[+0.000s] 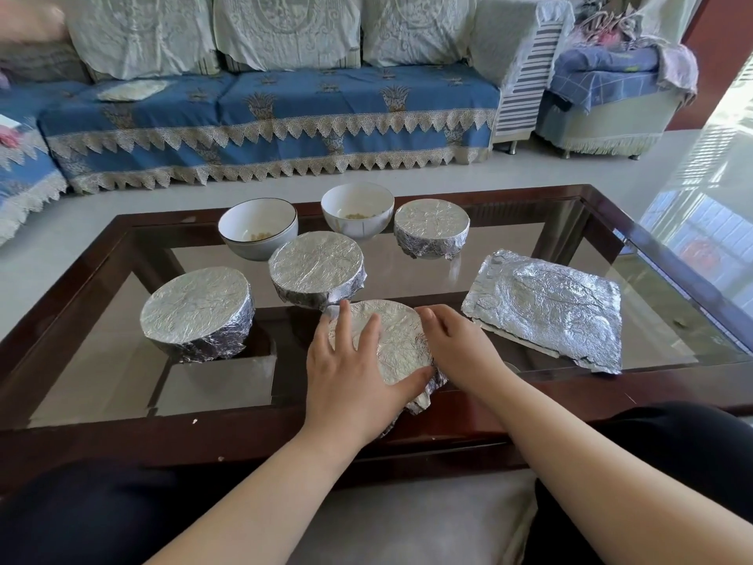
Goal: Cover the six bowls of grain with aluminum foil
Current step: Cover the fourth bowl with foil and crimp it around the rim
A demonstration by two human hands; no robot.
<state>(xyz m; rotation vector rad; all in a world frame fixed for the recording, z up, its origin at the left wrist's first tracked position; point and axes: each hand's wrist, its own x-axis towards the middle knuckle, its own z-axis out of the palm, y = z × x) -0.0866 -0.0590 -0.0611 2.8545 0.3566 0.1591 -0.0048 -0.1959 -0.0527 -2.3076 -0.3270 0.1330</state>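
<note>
Six bowls stand on a glass-topped coffee table (pixel 529 222). Foil wraps the left bowl (pixel 195 307), the middle bowl (pixel 315 267) and the far right bowl (pixel 431 224). Two white bowls, one at the far left (pixel 257 222) and one at the far middle (pixel 357 205), stand uncovered with a little grain inside. The nearest bowl (pixel 401 344) has foil over its top. My left hand (pixel 352 377) lies flat on that foil with fingers spread. My right hand (pixel 456 344) presses the foil against the bowl's right side, fingers curled over the rim.
A stack of crinkled foil sheets (pixel 546 307) lies flat at the right of the table. The table has a dark wooden frame (pixel 122 438). Behind it runs a blue-covered sofa (pixel 285 116), with an armchair (pixel 611 95) at the far right.
</note>
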